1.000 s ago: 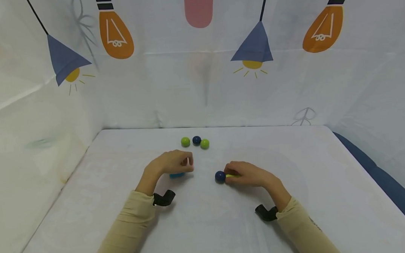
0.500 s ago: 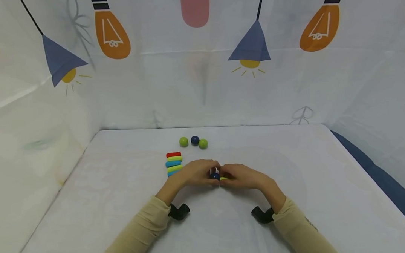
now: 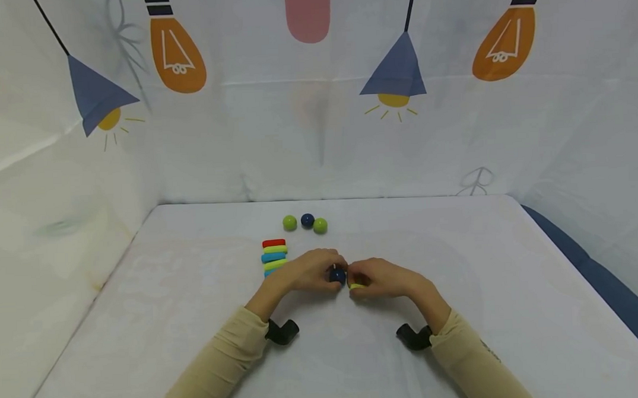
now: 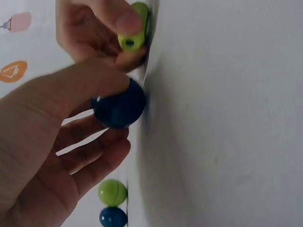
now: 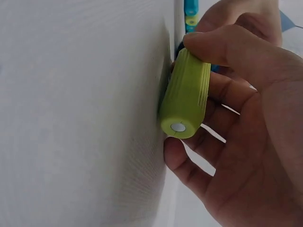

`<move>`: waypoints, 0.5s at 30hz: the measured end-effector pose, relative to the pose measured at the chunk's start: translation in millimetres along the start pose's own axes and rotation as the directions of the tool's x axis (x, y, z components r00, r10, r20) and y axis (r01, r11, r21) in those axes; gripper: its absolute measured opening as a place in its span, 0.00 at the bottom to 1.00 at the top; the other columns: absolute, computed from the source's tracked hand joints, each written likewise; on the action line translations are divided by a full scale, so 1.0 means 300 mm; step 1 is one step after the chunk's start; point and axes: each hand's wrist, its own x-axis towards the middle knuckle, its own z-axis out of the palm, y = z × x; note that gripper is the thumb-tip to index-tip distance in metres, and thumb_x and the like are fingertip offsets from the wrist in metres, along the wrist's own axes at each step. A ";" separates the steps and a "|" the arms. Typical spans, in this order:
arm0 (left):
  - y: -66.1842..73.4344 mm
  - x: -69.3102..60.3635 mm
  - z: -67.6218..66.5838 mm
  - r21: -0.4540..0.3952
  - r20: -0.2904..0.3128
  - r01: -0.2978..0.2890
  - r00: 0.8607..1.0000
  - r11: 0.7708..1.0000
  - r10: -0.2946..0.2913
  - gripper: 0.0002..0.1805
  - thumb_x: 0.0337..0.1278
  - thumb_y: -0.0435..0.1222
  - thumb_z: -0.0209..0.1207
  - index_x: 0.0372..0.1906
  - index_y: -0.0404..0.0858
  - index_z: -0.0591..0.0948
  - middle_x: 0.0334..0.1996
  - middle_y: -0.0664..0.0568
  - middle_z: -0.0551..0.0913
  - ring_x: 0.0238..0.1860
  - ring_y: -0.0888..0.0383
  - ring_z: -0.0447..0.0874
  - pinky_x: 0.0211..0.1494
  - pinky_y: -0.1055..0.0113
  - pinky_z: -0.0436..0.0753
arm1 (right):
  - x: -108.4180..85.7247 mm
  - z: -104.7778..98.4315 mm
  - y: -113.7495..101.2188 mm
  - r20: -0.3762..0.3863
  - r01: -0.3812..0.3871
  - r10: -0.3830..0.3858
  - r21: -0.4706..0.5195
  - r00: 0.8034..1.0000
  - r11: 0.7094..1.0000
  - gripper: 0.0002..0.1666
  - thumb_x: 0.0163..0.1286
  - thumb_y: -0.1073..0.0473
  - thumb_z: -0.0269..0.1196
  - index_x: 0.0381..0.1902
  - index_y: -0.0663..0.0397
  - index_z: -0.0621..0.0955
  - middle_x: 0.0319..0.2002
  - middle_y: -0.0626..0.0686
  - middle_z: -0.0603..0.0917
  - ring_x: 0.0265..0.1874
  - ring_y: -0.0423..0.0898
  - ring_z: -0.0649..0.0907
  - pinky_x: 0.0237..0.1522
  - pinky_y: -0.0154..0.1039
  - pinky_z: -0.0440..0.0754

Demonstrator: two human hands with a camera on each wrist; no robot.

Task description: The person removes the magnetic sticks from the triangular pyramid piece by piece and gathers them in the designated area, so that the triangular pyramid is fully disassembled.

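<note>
My left hand (image 3: 312, 271) pinches a dark blue ball (image 3: 337, 276) between thumb and fingers, just above the white table. Close to its right, my right hand (image 3: 385, 278) grips a yellow-green magnetic rod (image 5: 185, 94), thumb on one side and fingers on the other. The right wrist view shows a pale round disc in the rod's near end. In the left wrist view the rod's other end, with a dark round spot, stands apart from the ball (image 4: 119, 105). Most of the rod is hidden by the fingers in the head view.
Behind the left hand lies a column of red, yellow and blue rods (image 3: 274, 257), its near end partly covered by that hand. Farther back sit a green ball (image 3: 290, 223), a dark blue ball (image 3: 307, 221) and another green ball (image 3: 320, 225). A printed white curtain (image 3: 274, 141) hangs behind the table.
My left hand has moved right, from over the rods to the dark blue ball. The ball, at first against the rod's end, is now separate from it. The right hand has shifted slightly left.
</note>
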 end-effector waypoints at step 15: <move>-0.142 -0.071 -0.098 -0.046 -0.363 0.150 0.919 0.988 -0.157 0.19 0.56 0.38 0.63 0.53 0.38 0.78 0.46 0.50 0.79 0.45 0.55 0.79 0.48 0.60 0.79 | 0.003 0.006 0.009 0.035 -0.047 0.047 0.005 0.998 0.999 0.04 0.63 0.54 0.62 0.32 0.42 0.76 0.26 0.41 0.72 0.27 0.37 0.72 0.30 0.31 0.70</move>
